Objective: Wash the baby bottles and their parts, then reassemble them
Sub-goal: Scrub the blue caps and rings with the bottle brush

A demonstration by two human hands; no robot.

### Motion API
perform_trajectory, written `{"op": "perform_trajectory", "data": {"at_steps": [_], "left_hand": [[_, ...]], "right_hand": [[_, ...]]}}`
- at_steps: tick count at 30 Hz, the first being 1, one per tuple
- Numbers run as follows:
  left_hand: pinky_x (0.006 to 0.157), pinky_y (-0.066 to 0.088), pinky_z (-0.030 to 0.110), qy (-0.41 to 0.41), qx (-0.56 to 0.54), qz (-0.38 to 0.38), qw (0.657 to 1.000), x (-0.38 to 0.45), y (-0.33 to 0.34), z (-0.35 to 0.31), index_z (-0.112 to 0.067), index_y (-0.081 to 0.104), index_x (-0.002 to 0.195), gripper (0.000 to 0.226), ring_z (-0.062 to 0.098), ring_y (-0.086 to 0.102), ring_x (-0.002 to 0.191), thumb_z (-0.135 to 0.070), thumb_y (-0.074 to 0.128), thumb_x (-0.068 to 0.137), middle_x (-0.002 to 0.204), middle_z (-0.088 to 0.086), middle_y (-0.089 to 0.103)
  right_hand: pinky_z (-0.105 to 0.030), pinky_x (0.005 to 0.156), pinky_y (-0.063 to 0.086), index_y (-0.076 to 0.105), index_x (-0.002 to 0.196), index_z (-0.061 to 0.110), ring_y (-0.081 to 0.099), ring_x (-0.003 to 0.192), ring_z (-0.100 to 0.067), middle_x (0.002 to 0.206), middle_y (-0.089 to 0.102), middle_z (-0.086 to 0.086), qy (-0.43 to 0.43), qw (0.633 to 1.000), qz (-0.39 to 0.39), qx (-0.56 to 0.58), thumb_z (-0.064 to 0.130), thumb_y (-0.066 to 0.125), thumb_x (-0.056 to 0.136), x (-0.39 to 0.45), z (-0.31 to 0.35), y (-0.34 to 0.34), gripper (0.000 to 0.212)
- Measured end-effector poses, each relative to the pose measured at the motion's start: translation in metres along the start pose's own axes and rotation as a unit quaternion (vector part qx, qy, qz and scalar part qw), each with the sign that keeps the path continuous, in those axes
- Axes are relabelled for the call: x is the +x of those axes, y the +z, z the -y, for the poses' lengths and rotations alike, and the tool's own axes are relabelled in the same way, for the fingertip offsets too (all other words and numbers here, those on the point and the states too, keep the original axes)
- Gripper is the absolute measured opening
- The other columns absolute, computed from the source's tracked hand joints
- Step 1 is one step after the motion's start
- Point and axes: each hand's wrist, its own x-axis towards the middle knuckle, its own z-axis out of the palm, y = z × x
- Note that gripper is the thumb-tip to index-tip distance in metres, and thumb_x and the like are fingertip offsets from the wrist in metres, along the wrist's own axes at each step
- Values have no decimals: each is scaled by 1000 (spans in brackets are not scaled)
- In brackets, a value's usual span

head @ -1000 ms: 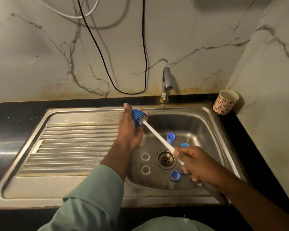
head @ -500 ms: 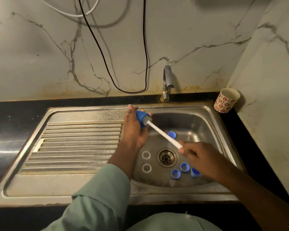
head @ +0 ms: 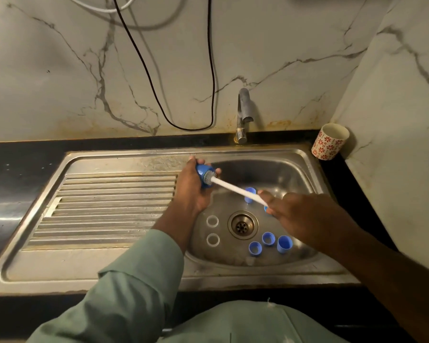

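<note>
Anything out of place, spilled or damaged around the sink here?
Mostly no. Loose blue caps and white rings lie scattered in the basin, as expected mid-wash. Only oddities: brownish stains along the wall base, and cables hanging above the sink.

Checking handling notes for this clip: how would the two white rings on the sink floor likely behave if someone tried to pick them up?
The white rings look thin and lie flat in the sink, so they are probably light, hard to pinch and unlikely to roll. The steel looks wet, so they may slide.
</note>
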Motion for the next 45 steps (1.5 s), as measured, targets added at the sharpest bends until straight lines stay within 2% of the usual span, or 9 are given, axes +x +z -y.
{"op": "perform_trajectory", "data": {"at_steps": [7,12,17,24,29,33,36,39,45], "left_hand": [[93,57,43,33,114,-70,990,2,13,0,-11,62,103,15,27,65,101,-25,57,100,116,17,62],[89,59,40,-21,25,19,999,-7,18,-10,-13,62,88,22,23,64,84,-33,62,98,93,10,62],[101,54,42,10,-115,14,993,-2,20,-19,-14,62,93,21,24,62,97,-34,59,100,107,12,61],[92,54,51,143,139,-7,980,7,20,-3,-12,59,90,28,24,61,79,-36,51,104,88,10,58],[101,52,50,0,-162,152,975,2,7,-9,-15,63,84,25,20,66,74,-37,60,96,81,6,64],[95,57,44,98,-134,59,984,8,19,-14,-14,63,99,21,23,68,87,-35,61,98,99,10,64],[80,57,33,300,263,-14,917,17,9,-11,-13,62,105,24,20,63,93,-36,55,102,100,6,62],[87,58,44,231,446,32,864,23,-7,-10,-14,60,103,25,25,66,94,-38,56,101,96,6,63],[76,61,43,-28,-139,87,986,16,-23,10,-11,60,117,33,23,69,82,-36,63,96,103,13,65]], "right_hand": [[-21,56,42,44,138,34,60,68,-6,93,65,3,93,982,107,121,38,41,101,13,3,-1,37],[-20,38,37,60,110,49,42,38,-7,53,55,4,154,832,262,465,41,54,95,12,-30,-46,18],[-20,36,34,59,117,44,38,39,-11,55,50,-2,199,739,138,629,30,51,98,6,10,-13,25],[-12,49,44,57,98,42,54,48,-1,66,55,9,82,949,139,271,32,45,100,14,16,-17,16],[-18,35,33,61,98,59,36,36,-8,54,51,0,185,728,249,611,37,48,98,16,-15,-51,25],[-16,34,28,56,122,51,33,37,-8,54,47,0,221,655,162,705,30,44,101,9,33,-10,32],[-20,36,35,59,123,34,41,42,-11,59,47,0,196,809,134,537,30,43,102,13,52,4,27],[-32,56,54,61,123,24,63,58,-22,75,61,12,108,920,193,324,31,47,100,22,26,-13,27],[-16,36,29,60,118,51,34,40,-10,56,49,-1,208,704,220,643,31,50,99,7,-8,-11,29]]}}
